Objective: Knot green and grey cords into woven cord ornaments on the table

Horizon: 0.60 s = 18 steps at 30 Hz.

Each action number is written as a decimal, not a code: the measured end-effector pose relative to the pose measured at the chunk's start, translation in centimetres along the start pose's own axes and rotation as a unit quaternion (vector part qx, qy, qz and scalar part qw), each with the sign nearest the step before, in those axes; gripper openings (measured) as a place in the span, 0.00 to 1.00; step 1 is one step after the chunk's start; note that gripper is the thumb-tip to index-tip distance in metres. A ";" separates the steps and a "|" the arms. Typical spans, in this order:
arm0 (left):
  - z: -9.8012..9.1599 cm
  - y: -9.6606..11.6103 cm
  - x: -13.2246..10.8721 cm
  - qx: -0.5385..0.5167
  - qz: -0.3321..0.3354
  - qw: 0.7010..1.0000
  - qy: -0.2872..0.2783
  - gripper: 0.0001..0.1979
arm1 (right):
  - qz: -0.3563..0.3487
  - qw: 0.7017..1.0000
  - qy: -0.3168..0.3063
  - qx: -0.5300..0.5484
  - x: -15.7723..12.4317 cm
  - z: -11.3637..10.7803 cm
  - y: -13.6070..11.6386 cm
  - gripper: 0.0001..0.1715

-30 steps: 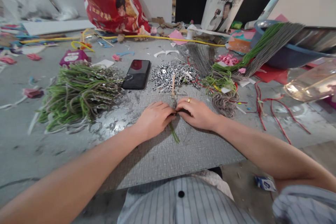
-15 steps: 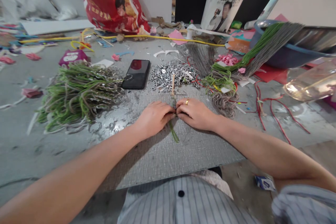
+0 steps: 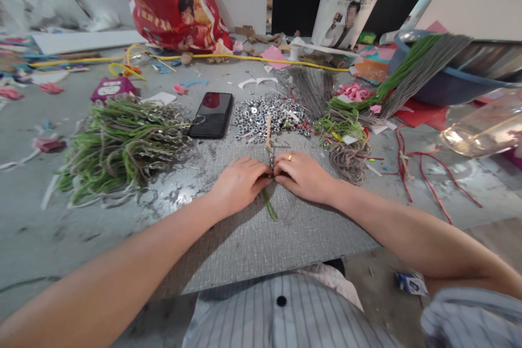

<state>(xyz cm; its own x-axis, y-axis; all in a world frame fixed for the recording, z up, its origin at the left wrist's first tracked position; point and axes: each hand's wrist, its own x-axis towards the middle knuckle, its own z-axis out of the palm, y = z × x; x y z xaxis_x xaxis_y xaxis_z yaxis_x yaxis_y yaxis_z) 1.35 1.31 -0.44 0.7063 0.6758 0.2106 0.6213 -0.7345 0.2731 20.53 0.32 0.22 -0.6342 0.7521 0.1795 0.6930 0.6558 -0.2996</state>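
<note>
My left hand and my right hand meet at the middle of the table, fingertips pinched together on a green cord. The cord's looped end lies toward me below the fingers. Just beyond them, metal nuts sit along the cord, near a thin wooden stick that points away from me. A gold ring is on my right hand. The fingers hide the exact spot they grip. Past my hands lies a heap of loose metal nuts.
Left of my hands is a pile of green and grey cords with metal rings. A black phone lies beside it. To the right are bundled grey cords, red cords and a blue basin. A red bag stands behind.
Both hands stay in nearly the same place. The fingers have shifted very slightly, and a little more of the metal nuts shows between them.
</note>
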 end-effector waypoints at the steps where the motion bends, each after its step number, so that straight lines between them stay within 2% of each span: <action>1: 0.0 0.0 0.0 0.000 0.000 1.000 0.001 0.07 | 0.004 1.000 0.001 0.009 0.0 -0.1 0.1 0.04; 6: 0.1 0.1 -0.1 0.006 0.004 1.000 0.012 0.06 | 0.003 1.000 -0.009 0.028 -0.4 -0.7 0.9 0.17; 9: 0.1 0.1 -0.3 -0.006 0.017 0.999 0.038 0.07 | 0.010 0.999 -0.029 0.025 -0.6 -1.0 1.2 0.23; 14: 0.0 0.3 -0.8 0.015 0.097 0.991 0.093 0.13 | 0.009 0.999 -0.031 0.013 -0.8 -1.1 1.3 0.25; 18: -0.3 0.7 -1.0 0.075 0.112 0.990 0.049 0.17 | -0.013 1.000 -0.022 0.015 -0.9 -1.1 1.6 0.25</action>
<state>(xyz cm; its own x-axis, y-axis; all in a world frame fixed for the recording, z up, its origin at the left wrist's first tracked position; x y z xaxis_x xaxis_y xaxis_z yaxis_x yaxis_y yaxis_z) 0.96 0.14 -0.18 0.8001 0.4928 0.3419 0.5016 -0.8623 0.0693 22.54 0.76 0.62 -0.6664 0.7311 0.1463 0.6663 0.6719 -0.3233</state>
